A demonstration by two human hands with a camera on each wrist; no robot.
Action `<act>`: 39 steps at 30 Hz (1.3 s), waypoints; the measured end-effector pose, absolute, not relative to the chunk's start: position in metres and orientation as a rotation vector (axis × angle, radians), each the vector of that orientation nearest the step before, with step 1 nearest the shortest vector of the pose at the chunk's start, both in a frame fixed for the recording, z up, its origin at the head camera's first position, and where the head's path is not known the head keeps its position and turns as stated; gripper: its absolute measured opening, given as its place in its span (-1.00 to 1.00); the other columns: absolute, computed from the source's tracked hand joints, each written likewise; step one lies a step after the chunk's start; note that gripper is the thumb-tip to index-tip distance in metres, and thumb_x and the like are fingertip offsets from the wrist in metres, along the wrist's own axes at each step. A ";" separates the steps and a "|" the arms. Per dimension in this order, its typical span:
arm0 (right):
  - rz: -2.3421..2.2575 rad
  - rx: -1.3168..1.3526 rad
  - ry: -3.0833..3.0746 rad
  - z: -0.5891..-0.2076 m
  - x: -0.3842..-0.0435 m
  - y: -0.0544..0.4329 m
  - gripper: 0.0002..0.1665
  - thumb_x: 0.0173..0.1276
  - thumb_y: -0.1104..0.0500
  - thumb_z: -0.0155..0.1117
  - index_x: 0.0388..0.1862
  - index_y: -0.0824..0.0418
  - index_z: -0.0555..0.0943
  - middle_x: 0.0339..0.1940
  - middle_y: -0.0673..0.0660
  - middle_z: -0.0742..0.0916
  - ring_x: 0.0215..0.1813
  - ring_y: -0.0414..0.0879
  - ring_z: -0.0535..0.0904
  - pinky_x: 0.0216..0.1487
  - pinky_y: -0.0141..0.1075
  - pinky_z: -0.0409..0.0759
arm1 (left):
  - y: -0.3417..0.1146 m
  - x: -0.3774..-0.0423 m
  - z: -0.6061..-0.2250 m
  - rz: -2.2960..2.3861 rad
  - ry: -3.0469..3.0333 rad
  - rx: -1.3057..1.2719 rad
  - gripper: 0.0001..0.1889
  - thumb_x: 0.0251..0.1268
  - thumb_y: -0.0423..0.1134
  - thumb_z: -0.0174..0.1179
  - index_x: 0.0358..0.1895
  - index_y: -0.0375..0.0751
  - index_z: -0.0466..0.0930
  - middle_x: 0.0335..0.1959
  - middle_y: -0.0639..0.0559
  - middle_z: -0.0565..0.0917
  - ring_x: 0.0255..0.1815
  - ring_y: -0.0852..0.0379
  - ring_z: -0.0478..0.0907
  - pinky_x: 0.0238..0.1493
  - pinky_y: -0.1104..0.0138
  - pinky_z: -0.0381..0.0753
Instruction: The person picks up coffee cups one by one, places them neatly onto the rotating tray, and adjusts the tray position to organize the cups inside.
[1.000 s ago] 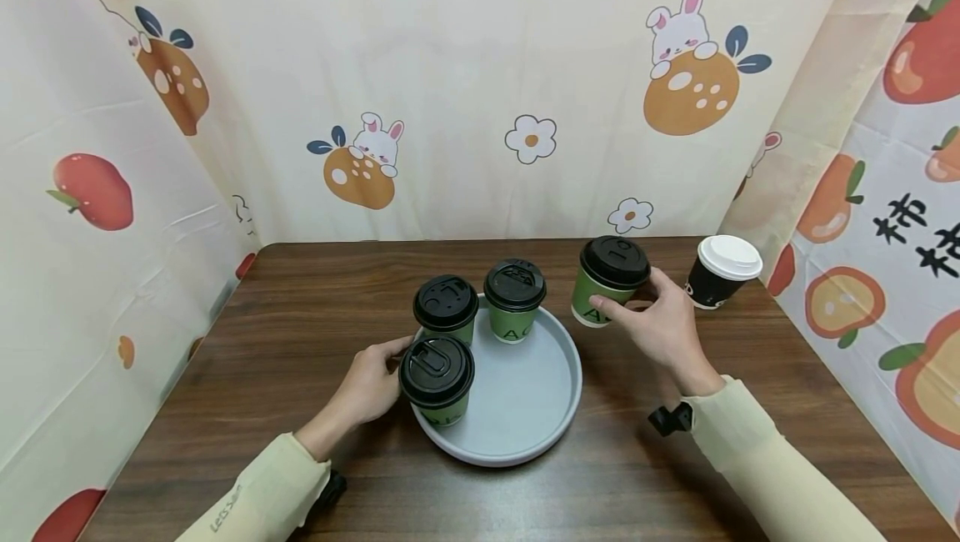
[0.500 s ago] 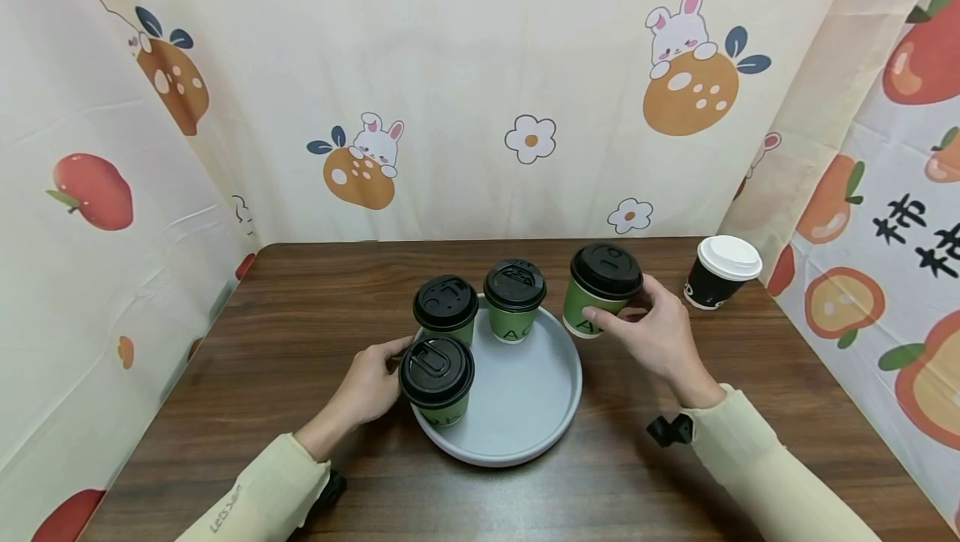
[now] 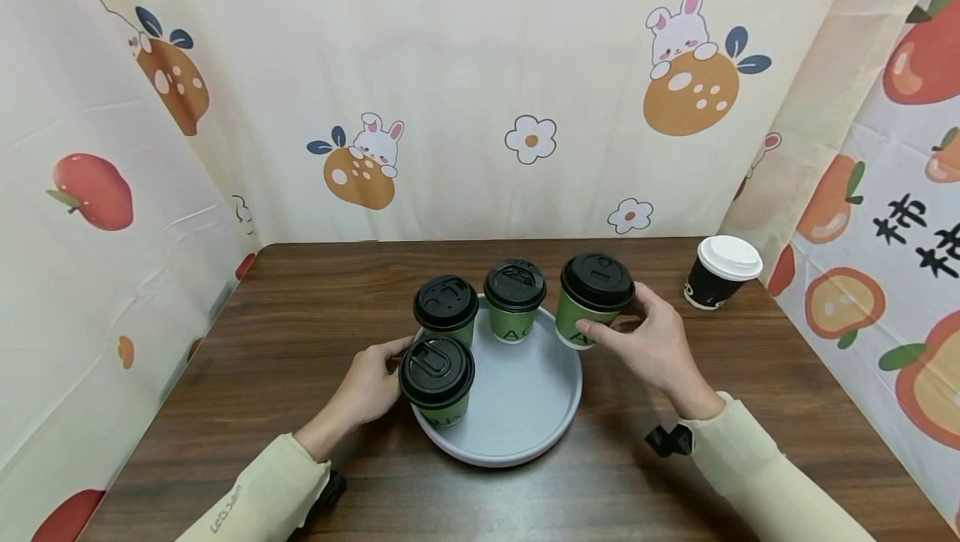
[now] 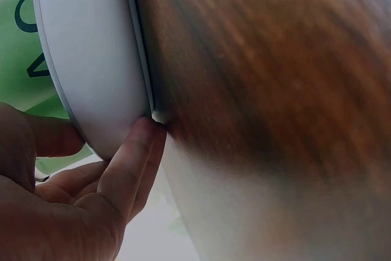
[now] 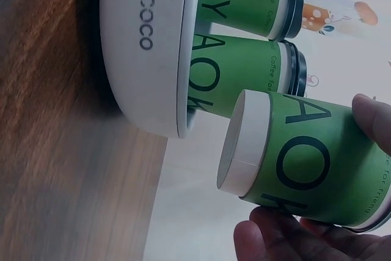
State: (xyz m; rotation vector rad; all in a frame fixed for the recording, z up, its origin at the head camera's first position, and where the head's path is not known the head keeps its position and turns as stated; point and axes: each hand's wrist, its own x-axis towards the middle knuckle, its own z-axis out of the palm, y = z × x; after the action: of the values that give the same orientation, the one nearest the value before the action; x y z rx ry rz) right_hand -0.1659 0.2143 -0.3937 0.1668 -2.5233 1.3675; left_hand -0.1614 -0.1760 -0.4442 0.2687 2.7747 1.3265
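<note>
My right hand (image 3: 654, 340) grips a green paper cup (image 3: 596, 296) with a black lid, thumb on one side and fingers on the other. That cup is held up at the far right rim of a round pale grey tray (image 3: 525, 417); in the right wrist view its white base (image 5: 244, 145) hangs apart from the tray's rim. My left hand (image 3: 375, 382) pinches the tray's left edge, thumb at the upper rim and fingers against the lower side. Three similar cups stand on the tray: a front left cup (image 3: 437, 375), one behind it (image 3: 446, 308) and a rear one (image 3: 514, 296).
A black paper cup (image 3: 722, 275) with a white lid stands on the brown wooden table (image 3: 337, 292) at the back right. Printed curtains (image 3: 465, 75) hang behind the table and along both sides.
My right hand has carried the green cup left and toward me, from beyond the tray to its far right rim. My left hand and the tray have stayed put.
</note>
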 end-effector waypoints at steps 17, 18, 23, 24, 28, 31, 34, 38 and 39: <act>1.412 0.278 -2.528 -0.395 -0.156 0.205 -0.27 0.09 0.03 0.70 0.23 0.10 0.60 -0.12 0.06 0.76 -0.13 -0.10 0.69 -0.14 -0.26 0.73 | -0.176 -0.162 -0.444 1.323 2.780 0.272 -0.54 0.50 -0.27 0.21 0.38 -0.30 0.53 0.01 -0.07 0.75 0.01 0.04 0.65 0.15 0.05 0.60; 1.413 0.280 -2.528 -0.395 -0.156 0.205 -0.27 0.09 0.03 0.70 0.22 0.10 0.60 -0.13 0.05 0.76 -0.13 -0.10 0.69 -0.14 -0.28 0.72 | -0.176 -0.162 -0.444 1.323 2.780 0.272 -0.54 0.50 -0.27 0.21 0.39 -0.30 0.53 0.02 -0.07 0.75 0.02 0.03 0.65 0.16 0.04 0.59; 1.413 0.302 -2.537 -0.396 -0.154 0.202 -0.26 0.06 0.05 0.72 0.22 0.11 0.60 -0.13 0.05 0.76 -0.13 -0.11 0.68 -0.13 -0.26 0.73 | -0.176 -0.161 -0.444 1.329 2.774 0.268 -0.54 0.50 -0.26 0.21 0.39 -0.31 0.52 0.03 -0.09 0.74 0.07 -0.01 0.65 0.20 0.00 0.59; 1.414 0.309 -2.538 -0.395 -0.153 0.202 -0.26 0.06 0.05 0.72 0.22 0.11 0.60 -0.12 0.04 0.76 -0.13 -0.12 0.68 -0.13 -0.24 0.73 | -0.176 -0.161 -0.444 1.330 2.773 0.268 -0.54 0.50 -0.26 0.21 0.39 -0.31 0.52 0.03 -0.09 0.74 0.08 -0.02 0.65 0.20 0.00 0.59; 1.429 0.343 -2.534 -0.394 -0.150 0.199 -0.25 0.05 0.08 0.72 0.23 0.11 0.60 -0.10 0.03 0.76 -0.14 -0.12 0.68 -0.13 -0.20 0.74 | -0.176 -0.161 -0.444 1.333 2.772 0.265 -0.54 0.50 -0.26 0.21 0.39 -0.30 0.52 0.03 -0.08 0.75 0.07 0.00 0.65 0.20 0.01 0.59; 1.444 0.356 -2.537 -0.394 -0.148 0.197 -0.25 0.05 0.08 0.73 0.22 0.10 0.60 -0.10 0.02 0.76 -0.16 -0.11 0.69 -0.12 -0.18 0.74 | -0.176 -0.161 -0.444 1.332 2.773 0.265 -0.54 0.50 -0.27 0.21 0.38 -0.30 0.52 0.02 -0.07 0.75 0.06 0.00 0.65 0.19 0.01 0.59; 1.450 0.359 -2.549 -0.396 -0.147 0.195 -0.25 0.05 0.05 0.73 0.22 0.10 0.60 -0.10 0.01 0.76 -0.16 -0.12 0.69 -0.10 -0.13 0.74 | -0.176 -0.161 -0.444 1.331 2.775 0.266 -0.54 0.50 -0.27 0.21 0.38 -0.31 0.52 0.02 -0.08 0.74 0.10 -0.03 0.64 0.22 0.00 0.58; 1.456 0.370 -2.561 -0.398 -0.147 0.194 -0.25 0.05 0.02 0.73 0.21 0.09 0.60 -0.08 0.00 0.77 -0.15 -0.12 0.69 -0.08 -0.12 0.73 | -0.176 -0.161 -0.444 1.331 2.777 0.271 -0.54 0.50 -0.26 0.21 0.38 -0.32 0.52 0.04 -0.09 0.74 0.17 -0.07 0.61 0.26 -0.02 0.55; 1.458 0.374 -2.561 -0.398 -0.146 0.194 -0.26 0.04 0.02 0.73 0.21 0.08 0.60 -0.08 -0.01 0.77 -0.14 -0.12 0.69 -0.09 -0.14 0.73 | -0.176 -0.161 -0.444 1.331 2.777 0.272 -0.54 0.50 -0.26 0.21 0.38 -0.32 0.52 0.03 -0.09 0.74 0.17 -0.07 0.62 0.26 -0.02 0.55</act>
State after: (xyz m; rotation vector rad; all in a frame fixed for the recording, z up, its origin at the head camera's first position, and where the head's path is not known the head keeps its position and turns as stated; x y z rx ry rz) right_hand -0.1464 0.1937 -0.3979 0.3741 -2.5607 1.4583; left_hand -0.1614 -0.1757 -0.4435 0.2723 2.7768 1.3309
